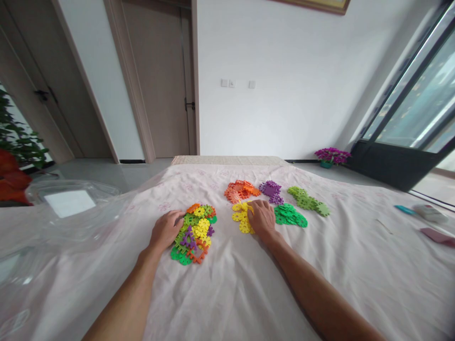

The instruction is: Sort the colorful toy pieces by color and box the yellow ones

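My left hand (166,230) lies at the left edge of a mixed pile of plastic interlocking pieces (194,232), its fingers stretched out and touching the pile. Orange, yellow, green and purple pieces overlap there. Over a group of yellow notched disc pieces (243,226), my right hand (262,217) has its fingers curled down around a yellow piece (250,207); the fingertips are partly hidden. Just right of that hand is a heap of green disc pieces (290,215). Behind it are orange pieces (241,189), purple pieces (271,190) and light green pieces (308,201).
A wrinkled pale cloth (227,293) covers the surface. Clear plastic packaging (85,203) lies at the left. On the far right are a blue item (404,209), a whitish object (431,213) and a dark pink object (437,236).
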Demonstrator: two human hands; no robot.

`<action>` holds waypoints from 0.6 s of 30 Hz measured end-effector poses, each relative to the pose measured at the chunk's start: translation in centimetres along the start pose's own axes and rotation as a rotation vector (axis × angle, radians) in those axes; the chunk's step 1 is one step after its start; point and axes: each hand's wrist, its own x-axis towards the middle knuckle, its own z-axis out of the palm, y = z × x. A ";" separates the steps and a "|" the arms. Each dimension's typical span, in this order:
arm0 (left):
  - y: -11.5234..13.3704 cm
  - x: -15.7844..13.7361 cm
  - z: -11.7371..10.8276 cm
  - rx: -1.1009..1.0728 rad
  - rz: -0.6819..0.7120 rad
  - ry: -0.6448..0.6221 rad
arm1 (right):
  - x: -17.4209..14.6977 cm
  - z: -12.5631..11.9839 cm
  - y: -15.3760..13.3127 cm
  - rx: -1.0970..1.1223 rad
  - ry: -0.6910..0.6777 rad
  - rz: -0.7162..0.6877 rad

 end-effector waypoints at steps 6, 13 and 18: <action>0.1 0.0 -0.1 -0.002 -0.003 0.003 | -0.8 -0.9 -2.6 0.201 -0.006 -0.217; -0.3 0.0 0.3 0.013 0.005 -0.001 | -3.3 -2.1 -8.1 0.420 -0.202 -0.609; -0.2 0.0 0.2 0.004 0.011 0.005 | -4.7 -2.8 -10.7 0.366 -0.285 -0.793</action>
